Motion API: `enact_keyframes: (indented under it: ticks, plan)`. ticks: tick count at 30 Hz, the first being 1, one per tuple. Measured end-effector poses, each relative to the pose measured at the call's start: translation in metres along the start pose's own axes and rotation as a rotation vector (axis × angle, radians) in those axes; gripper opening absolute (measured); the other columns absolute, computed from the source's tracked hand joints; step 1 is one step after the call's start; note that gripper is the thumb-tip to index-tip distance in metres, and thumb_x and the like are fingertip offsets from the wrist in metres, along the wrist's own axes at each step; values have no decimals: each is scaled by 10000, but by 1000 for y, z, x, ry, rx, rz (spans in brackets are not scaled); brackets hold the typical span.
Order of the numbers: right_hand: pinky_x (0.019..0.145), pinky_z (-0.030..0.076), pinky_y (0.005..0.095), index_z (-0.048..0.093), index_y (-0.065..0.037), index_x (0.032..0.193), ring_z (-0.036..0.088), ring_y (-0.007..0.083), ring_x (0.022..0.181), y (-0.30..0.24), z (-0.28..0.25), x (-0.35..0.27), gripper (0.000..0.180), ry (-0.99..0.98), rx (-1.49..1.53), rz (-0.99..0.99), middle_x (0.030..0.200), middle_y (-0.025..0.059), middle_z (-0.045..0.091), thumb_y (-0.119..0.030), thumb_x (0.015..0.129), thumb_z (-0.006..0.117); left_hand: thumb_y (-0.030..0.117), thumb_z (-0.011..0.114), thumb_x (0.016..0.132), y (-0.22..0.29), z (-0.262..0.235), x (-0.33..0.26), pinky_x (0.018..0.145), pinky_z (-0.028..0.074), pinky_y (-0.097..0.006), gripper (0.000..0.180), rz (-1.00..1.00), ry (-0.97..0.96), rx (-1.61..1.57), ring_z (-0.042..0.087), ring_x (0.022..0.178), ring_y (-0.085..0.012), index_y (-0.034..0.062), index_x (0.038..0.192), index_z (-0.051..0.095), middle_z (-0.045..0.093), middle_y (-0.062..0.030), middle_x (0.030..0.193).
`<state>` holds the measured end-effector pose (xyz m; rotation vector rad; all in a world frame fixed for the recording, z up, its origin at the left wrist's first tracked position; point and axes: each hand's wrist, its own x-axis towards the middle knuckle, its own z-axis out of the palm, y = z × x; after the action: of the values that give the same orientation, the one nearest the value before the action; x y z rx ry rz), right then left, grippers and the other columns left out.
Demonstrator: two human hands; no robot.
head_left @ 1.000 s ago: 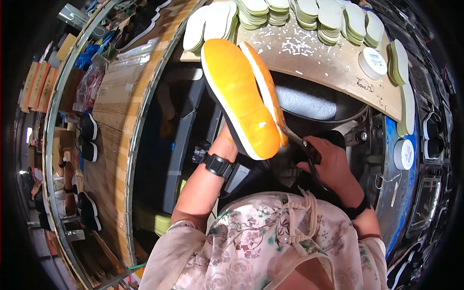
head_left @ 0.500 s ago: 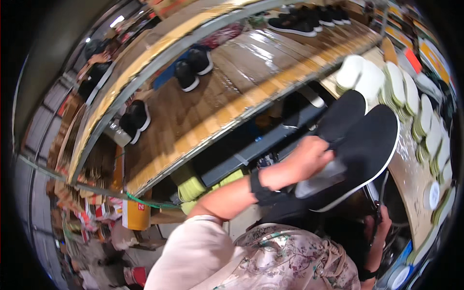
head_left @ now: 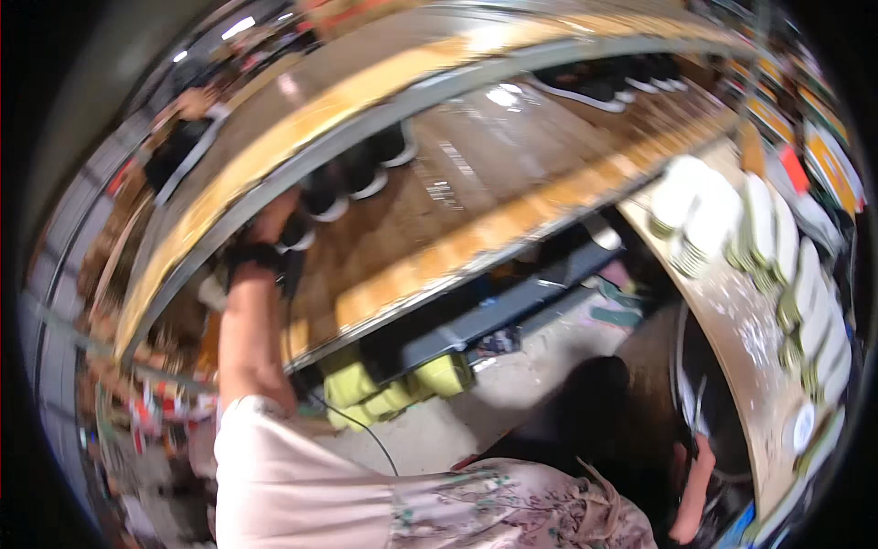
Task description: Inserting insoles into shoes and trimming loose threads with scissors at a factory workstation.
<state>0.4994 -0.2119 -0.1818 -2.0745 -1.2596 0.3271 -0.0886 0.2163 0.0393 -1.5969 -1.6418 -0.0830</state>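
My left hand (head_left: 276, 218) reaches in under the upper board of the shelf, with a dark band on its wrist. It is beside a black shoe (head_left: 294, 232) with a white sole edge; motion blur and the shelf edge hide its fingers. More black shoes (head_left: 322, 198) stand in a row just to its right. Low on the right, my right hand (head_left: 697, 456) is closed round a slim, shiny metal tool (head_left: 698, 403), whose exact kind I cannot make out. A thin dark cord (head_left: 352, 421) hangs below my left forearm.
Stacks of white, sole-shaped pieces (head_left: 712, 215) line the curved wooden table (head_left: 722, 302) on the right. Black shoes (head_left: 594, 87) stand at the shelf's far end. Yellow-green blocks (head_left: 393, 393) lie under the shelf (head_left: 439, 274). Another person's hand (head_left: 194, 102) is at the far left.
My left hand has swung left onto the shelf, away from the black shoes it held before me. The view has shifted. My right hand stays low at the right.
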Motion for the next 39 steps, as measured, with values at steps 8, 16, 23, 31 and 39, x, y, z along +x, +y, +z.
enact_keyframes:
  ticks: [8,16,23,31,39]
  plan:
    - [748,470,384,572,-66,1108,586,367,870,9,-60,-32,523,-52,60,363,894,208,619,-300,671,738,54,473,888,246,-49,-62,758,451,-286,143,457,-233,-1445,562,824,-170,-50,888,571,600,-92,850]
    - [720,481,448,540,-114,1113,597,400,821,142,-281,-146,484,824,-540,845,842,233,617,-45,636,576,91,576,792,491,-293,-267,777,471,-366,141,1383,-347,-1556,581,881,-325,25,910,619,607,-152,958]
    - [799,435,464,283,-225,1353,555,398,963,281,-428,-150,717,760,-699,898,997,244,590,-125,715,595,113,519,769,537,-306,-300,673,478,-391,145,1342,-266,-1348,599,711,-311,41,841,622,615,-126,777]
    - [837,421,438,283,-218,1365,546,408,997,355,-422,-113,674,569,-619,833,1070,263,566,-202,770,597,143,546,726,548,-303,-296,619,474,-354,169,1377,-165,-1296,587,666,-245,97,872,617,581,-66,716]
    - [918,379,329,422,-111,1295,512,290,1106,367,-458,-151,538,964,-548,638,1205,199,523,-198,801,616,158,525,762,541,-300,-297,611,468,-349,148,1302,-114,-1416,585,656,-256,68,846,607,577,-82,706]
